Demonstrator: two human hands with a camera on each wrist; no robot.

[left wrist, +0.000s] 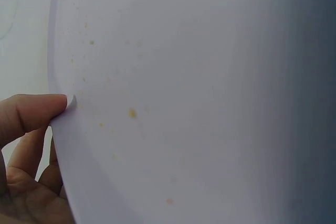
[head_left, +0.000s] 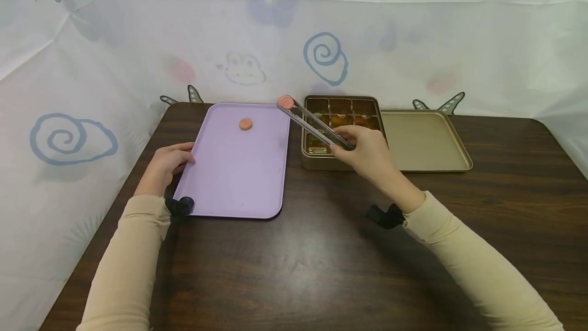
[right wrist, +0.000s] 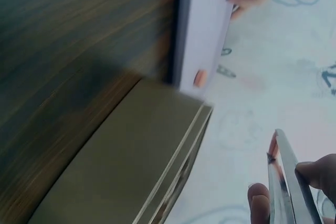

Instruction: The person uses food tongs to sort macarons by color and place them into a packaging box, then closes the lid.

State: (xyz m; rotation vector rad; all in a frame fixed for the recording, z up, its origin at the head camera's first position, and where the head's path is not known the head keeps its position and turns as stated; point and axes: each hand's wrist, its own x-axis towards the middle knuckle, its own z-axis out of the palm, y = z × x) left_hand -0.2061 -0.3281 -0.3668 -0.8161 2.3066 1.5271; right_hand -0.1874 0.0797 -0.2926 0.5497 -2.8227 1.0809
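Observation:
My left hand point(head_left: 164, 167) pinches the left edge of a lilac tray point(head_left: 229, 178). In the left wrist view its thumb point(left wrist: 37, 113) lies over the rim, with fingers below. My right hand point(head_left: 367, 155) holds metal tongs point(head_left: 317, 126) slanting up to the left. Between their tips is a small round orange-pink biscuit-like piece point(head_left: 286, 101), raised near the tray's far right corner. A similar round piece point(head_left: 245, 124) lies on the far part of the tray. Beneath the tongs and right hand stands a gold divided tin point(head_left: 326, 163), its contents partly hidden.
A flat gold lid point(head_left: 420, 139) lies right of the tin. All stand on a dark wooden table point(head_left: 294, 264), whose far edge meets a pale printed cloth point(head_left: 390, 55). Small crumbs dot the tray.

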